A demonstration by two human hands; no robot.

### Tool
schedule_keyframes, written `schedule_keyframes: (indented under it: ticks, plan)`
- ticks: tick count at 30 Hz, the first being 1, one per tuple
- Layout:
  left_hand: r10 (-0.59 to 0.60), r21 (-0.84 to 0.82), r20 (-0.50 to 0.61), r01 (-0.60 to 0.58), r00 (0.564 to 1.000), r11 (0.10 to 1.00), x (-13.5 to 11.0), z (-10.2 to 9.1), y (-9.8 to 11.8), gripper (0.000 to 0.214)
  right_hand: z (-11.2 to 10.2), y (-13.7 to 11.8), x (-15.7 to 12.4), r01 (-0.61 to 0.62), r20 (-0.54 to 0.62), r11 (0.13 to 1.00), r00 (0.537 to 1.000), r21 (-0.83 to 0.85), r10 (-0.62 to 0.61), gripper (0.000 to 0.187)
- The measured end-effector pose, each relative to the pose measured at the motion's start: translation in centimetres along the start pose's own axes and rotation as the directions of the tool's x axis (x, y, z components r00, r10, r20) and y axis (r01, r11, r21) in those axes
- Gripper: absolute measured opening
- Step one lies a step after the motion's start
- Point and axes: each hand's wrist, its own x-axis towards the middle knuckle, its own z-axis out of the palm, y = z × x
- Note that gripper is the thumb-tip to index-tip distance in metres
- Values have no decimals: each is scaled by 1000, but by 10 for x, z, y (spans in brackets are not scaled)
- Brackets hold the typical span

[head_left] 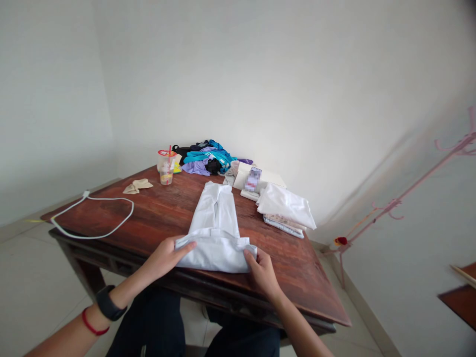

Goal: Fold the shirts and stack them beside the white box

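A white shirt (pixel 217 213) lies lengthwise on the wooden table, folded into a narrow strip. Its near end is turned up into a wide flap at the table's front edge. At the flap's left end, my left hand (pixel 174 255) grips the cloth with the thumb on top and the fingers mostly hidden beneath. My right hand (pixel 261 269) pinches the flap's right corner between thumb and fingers. A black wristband (pixel 110 302) and a red cord are on my left wrist.
Folded clothes (pixel 286 206) are stacked at the right, near a phone (pixel 253 178) leaning on a white box (pixel 273 177). A clothes heap (pixel 210 157), a plastic cup (pixel 166 168), a beige cloth (pixel 137 186) and a white cable (pixel 111 234) lie around the wooden table (pixel 163 206). A pink coat stand (pixel 401 196) leans right.
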Motion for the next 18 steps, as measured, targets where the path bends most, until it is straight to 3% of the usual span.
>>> schedule_keyframes:
  ticks: [4, 8, 12, 15, 18]
  plan:
    - [27, 65, 1, -27, 1000, 998, 16, 0, -2, 46, 1, 2, 10, 0, -67, 1000, 998, -10, 0, 44]
    - [79, 5, -24, -79, 997, 997, 38, 1, -2, 50, 3, -2, 24, 17, -135, 999, 991, 47, -11, 42]
    - [55, -25, -23, -56, 998, 998, 57, 2, -15, 57, 7, 1, 36, -66, -105, 987, 991, 148, 82, 43]
    - [41, 156, -17, -38, 999, 987, 60, 5, -29, 60, 9, 11, 38, -166, 9, 975, 986, 145, 166, 43]
    - [62, 408, -7, -54, 998, 911, 54, 10, -35, 65, 7, 20, 40, -119, 39, 991, 992, -53, 121, 36]
